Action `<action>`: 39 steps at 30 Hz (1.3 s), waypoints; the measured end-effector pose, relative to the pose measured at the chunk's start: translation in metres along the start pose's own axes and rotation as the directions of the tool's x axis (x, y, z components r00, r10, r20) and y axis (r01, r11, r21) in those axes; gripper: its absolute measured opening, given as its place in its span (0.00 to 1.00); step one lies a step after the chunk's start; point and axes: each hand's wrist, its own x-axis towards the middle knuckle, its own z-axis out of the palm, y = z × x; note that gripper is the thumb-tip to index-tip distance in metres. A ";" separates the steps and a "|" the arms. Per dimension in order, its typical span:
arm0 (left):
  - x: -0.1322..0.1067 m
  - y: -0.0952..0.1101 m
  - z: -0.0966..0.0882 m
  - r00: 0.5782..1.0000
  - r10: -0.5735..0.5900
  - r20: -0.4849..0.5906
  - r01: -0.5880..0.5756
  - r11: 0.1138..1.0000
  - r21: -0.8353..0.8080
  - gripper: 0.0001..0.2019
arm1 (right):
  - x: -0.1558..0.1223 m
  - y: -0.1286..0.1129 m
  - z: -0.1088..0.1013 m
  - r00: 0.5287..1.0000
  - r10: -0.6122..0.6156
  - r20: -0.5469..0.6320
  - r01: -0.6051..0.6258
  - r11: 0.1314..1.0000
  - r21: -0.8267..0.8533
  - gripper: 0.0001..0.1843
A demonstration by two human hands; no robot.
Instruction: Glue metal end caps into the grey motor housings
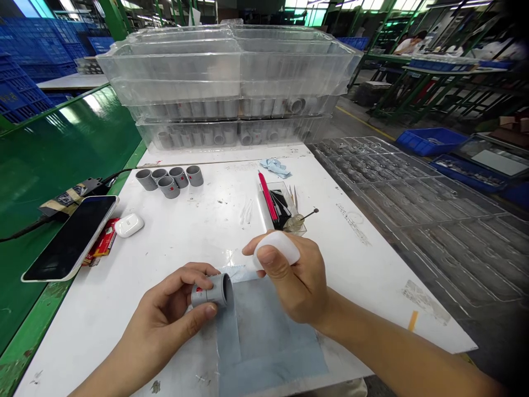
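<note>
My left hand (165, 320) has its fingers wrapped round a short grey plastic tube (209, 292) with a small red mark, its open end facing right. In my right hand (295, 281) is a smooth white rounded object (279, 247), gripped between thumb and fingers; its lower part is hidden and its kind does not show. The two hands are apart, above a light blue cloth (276, 331) on the white table. Behind them, several similar grey tubes (169, 187) stand in a group at the back left.
Stacked clear plastic trays (185, 88) holding grey tubes fill the table's back. A small tool box (264, 212) with a red pen (268, 196) stands beyond my right hand. At left lie a phone (72, 237) and a white earbud case (129, 225). A crumpled blue cloth (275, 167) lies farther back.
</note>
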 end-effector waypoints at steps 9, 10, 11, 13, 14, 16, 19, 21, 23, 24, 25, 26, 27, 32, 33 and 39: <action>-0.001 0.001 0.002 0.999 0.025 -0.032 -0.024 1.000 0.012 0.05 | 0.000 0.000 -0.001 1.000 0.011 0.017 -0.010 0.999 -0.047 0.24; -0.001 0.001 0.003 0.999 0.023 -0.046 -0.023 1.000 0.019 0.07 | 0.000 -0.001 -0.001 1.000 0.011 0.016 -0.010 0.999 -0.033 0.24; -0.001 0.002 0.004 0.998 0.018 -0.060 -0.016 0.999 0.029 0.09 | 0.000 -0.001 -0.001 1.000 0.009 0.014 -0.009 1.000 -0.018 0.24; -0.001 0.003 0.005 0.997 0.002 -0.082 0.003 0.999 0.053 0.13 | 0.000 -0.002 -0.001 1.000 0.006 0.009 -0.006 1.000 -0.002 0.24; -0.001 0.003 0.005 0.996 -0.004 -0.084 0.009 0.998 0.064 0.15 | 0.000 -0.002 -0.001 1.000 0.007 0.009 -0.007 1.000 -0.005 0.24; -0.001 0.003 0.004 0.997 -0.003 -0.076 0.009 0.997 0.076 0.15 | 0.000 -0.002 0.000 1.000 0.010 0.006 -0.010 1.000 -0.020 0.24; -0.001 0.002 0.003 0.998 0.000 -0.065 0.005 0.996 0.088 0.15 | 0.000 -0.001 0.000 1.000 0.001 0.002 -0.001 1.000 -0.025 0.24; -0.001 0.002 0.003 0.998 0.001 -0.063 0.005 0.996 0.093 0.15 | -0.001 0.000 0.000 1.000 0.000 0.005 0.000 0.999 -0.041 0.24; -0.002 0.002 0.003 0.998 0.004 -0.062 0.002 0.995 0.097 0.15 | -0.001 0.001 0.000 1.000 0.008 0.013 -0.007 0.998 -0.064 0.24; -0.002 0.002 0.003 0.998 0.005 -0.063 0.002 0.995 0.099 0.15 | -0.001 0.002 0.000 1.000 0.014 0.019 -0.012 0.997 -0.072 0.24; -0.002 0.002 0.003 0.998 0.004 -0.064 0.002 0.995 0.100 0.15 | -0.002 0.002 0.000 1.000 0.018 0.024 -0.016 0.997 -0.077 0.24; -0.001 0.002 0.003 0.998 0.005 -0.066 0.001 0.995 0.100 0.15 | -0.002 0.002 0.000 0.999 0.020 0.026 -0.018 0.997 -0.081 0.24; -0.001 0.002 0.003 0.998 0.007 -0.069 0.000 0.995 0.099 0.15 | -0.002 0.003 0.000 0.999 0.021 0.028 -0.019 0.996 -0.086 0.24; -0.001 0.001 0.003 0.997 0.022 -0.080 -0.015 0.996 0.091 0.15 | -0.002 0.002 0.001 0.999 0.017 0.043 -0.013 0.995 -0.095 0.24; -0.001 0.001 0.004 0.996 0.022 -0.082 -0.014 0.996 0.088 0.15 | -0.002 0.002 0.001 0.999 0.018 0.047 -0.014 0.996 -0.090 0.24; -0.002 0.007 0.008 0.991 -0.020 -0.130 0.037 0.991 0.131 0.17 | -0.003 0.000 0.000 0.985 0.138 0.104 -0.141 0.990 0.028 0.25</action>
